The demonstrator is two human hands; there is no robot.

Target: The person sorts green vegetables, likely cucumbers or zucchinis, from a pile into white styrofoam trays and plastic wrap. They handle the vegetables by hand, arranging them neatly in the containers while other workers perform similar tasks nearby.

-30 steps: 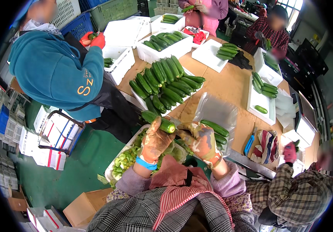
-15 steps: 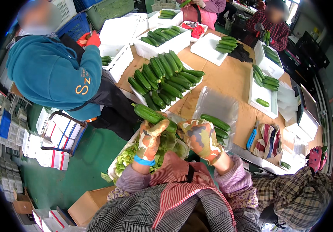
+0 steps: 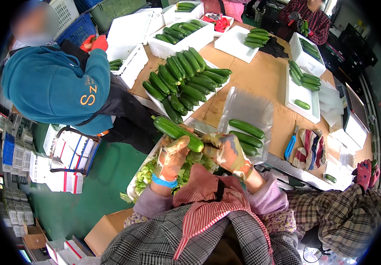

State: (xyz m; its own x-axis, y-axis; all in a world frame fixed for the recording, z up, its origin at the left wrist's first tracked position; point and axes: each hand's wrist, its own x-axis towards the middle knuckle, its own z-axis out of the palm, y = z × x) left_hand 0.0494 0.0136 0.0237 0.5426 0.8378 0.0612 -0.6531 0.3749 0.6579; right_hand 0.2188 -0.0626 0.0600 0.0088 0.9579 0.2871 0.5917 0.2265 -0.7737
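Observation:
My left hand (image 3: 173, 160), in a camouflage glove with a blue band at the wrist, is closed on a green cucumber (image 3: 171, 129) held lengthwise, one end tilted toward me. My right hand (image 3: 226, 152), gloved alike, is closed at the near end of that cucumber; what its fingers hold is hidden. Below both hands a white crate (image 3: 135, 185) holds leafy trimmings (image 3: 146, 174). Just beyond my right hand, several cucumbers (image 3: 246, 128) lie on clear plastic bags (image 3: 247, 106). A white tray (image 3: 158, 104) piled with cucumbers (image 3: 178, 73) is ahead of my hands.
A co-worker in a teal hoodie (image 3: 53, 88) stands left; another in plaid (image 3: 340, 221) is right, a third (image 3: 301, 22) across the cardboard-covered table (image 3: 239, 68). White trays (image 3: 299, 106), a blue cutter (image 3: 291, 143) and striped cloth (image 3: 310, 150) lie rightward. Boxes (image 3: 66, 163) stand on the floor.
The cucumber in my left hand has shifted up and to the left, then settled more level. The pink-gloved co-worker's hands at right have moved outward and up. The view has shifted slightly.

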